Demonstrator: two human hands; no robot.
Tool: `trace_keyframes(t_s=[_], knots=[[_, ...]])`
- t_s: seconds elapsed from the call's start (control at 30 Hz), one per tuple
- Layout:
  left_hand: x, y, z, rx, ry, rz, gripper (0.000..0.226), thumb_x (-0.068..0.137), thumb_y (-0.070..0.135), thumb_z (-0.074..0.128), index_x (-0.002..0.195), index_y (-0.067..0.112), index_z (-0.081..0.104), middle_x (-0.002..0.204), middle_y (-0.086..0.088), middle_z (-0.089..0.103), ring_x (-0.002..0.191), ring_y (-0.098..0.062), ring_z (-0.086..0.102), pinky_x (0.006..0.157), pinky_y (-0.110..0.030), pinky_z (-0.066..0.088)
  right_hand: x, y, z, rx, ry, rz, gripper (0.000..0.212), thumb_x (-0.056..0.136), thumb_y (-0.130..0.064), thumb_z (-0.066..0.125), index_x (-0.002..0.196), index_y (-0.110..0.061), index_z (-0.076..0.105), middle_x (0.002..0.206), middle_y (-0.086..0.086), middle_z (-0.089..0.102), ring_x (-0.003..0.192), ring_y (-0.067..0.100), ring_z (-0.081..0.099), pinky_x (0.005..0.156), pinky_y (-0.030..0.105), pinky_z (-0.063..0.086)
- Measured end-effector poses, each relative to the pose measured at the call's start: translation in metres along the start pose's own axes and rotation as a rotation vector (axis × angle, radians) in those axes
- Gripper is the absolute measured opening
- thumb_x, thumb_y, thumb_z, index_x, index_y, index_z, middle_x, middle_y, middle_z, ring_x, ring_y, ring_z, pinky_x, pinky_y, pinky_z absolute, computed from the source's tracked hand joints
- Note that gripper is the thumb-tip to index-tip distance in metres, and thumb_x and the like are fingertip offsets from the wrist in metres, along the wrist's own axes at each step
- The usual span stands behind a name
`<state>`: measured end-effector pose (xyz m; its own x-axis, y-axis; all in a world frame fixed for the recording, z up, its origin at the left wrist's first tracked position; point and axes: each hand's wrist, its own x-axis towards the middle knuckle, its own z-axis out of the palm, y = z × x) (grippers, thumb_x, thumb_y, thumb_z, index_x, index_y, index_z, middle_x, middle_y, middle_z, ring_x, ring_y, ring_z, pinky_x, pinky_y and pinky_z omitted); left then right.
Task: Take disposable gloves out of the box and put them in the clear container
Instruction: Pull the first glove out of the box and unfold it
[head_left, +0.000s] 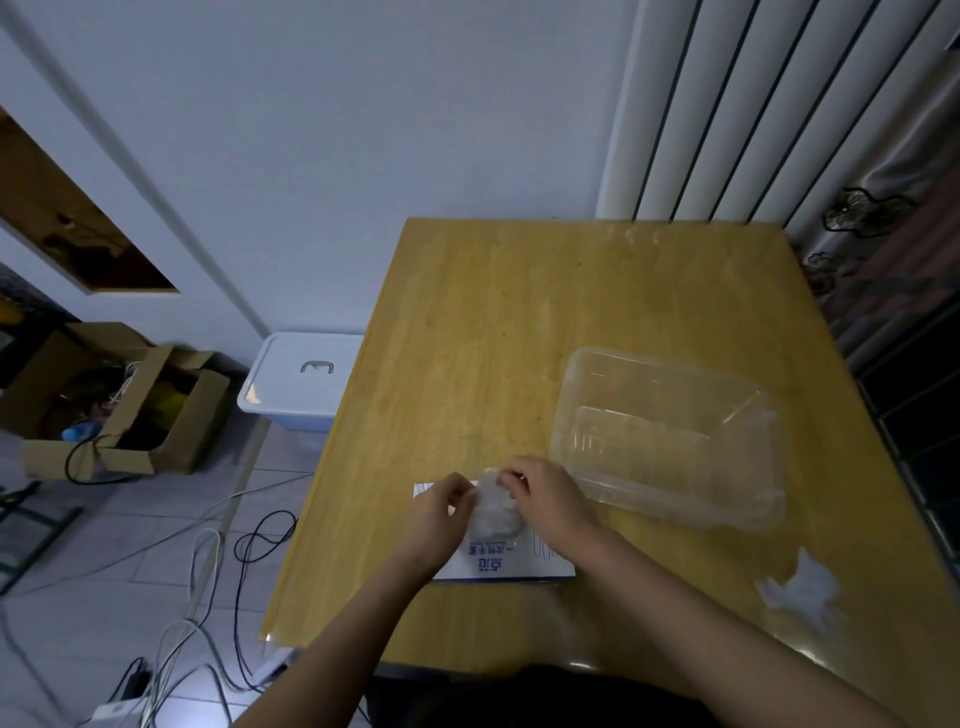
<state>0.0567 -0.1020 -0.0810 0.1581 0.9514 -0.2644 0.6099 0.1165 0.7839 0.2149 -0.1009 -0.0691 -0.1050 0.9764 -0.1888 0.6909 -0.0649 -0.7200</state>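
Observation:
A white glove box (511, 564) with blue print lies flat on the wooden table (467, 338), near its front edge. Over the box, a bunched clear disposable glove (496, 512) is pinched from both sides: my left hand (441, 519) holds its left edge and my right hand (548, 499) holds its top right. The clear plastic container (670, 441) stands open just right of my hands, with thin clear plastic lying inside. Much of the box is hidden under my hands and the glove.
A crumpled clear glove (802, 584) lies at the table's right front. A white lidded bin (304, 379) and an open cardboard box (114, 395) stand on the floor at left, with cables (208, 545) trailing beside the table. A radiator (753, 109) is behind.

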Motion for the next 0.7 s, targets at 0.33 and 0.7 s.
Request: trace_keyframes(t_s=[0.33, 0.7], knots=[[-0.004, 0.002, 0.005, 0.008, 0.026, -0.031, 0.025, 0.089, 0.033, 0.064, 0.095, 0.013, 0.052, 0.082, 0.006, 0.06, 0.083, -0.014, 0.061, 0.075, -0.032, 0.048, 0.001, -0.008, 0.005, 0.047, -0.194, 0.073, 0.015, 0.095, -0.021, 0.054, 0.107, -0.017, 0.061, 0.105, -0.001, 0.065, 0.092, 0.012, 0.06, 0.081, 0.027, 0.05], [0.011, 0.004, 0.014, 0.361, -0.017, -0.085, 0.024, 0.083, 0.028, 0.064, 0.104, 0.017, 0.065, 0.111, 0.005, 0.051, 0.109, -0.017, 0.048, 0.086, -0.035, 0.04, -0.006, -0.026, -0.011, -0.099, -0.017, 0.002, 0.02, 0.095, -0.017, 0.052, 0.08, -0.01, 0.063, 0.08, 0.005, 0.065, 0.077, 0.019, 0.062, 0.072, 0.035, 0.051]])
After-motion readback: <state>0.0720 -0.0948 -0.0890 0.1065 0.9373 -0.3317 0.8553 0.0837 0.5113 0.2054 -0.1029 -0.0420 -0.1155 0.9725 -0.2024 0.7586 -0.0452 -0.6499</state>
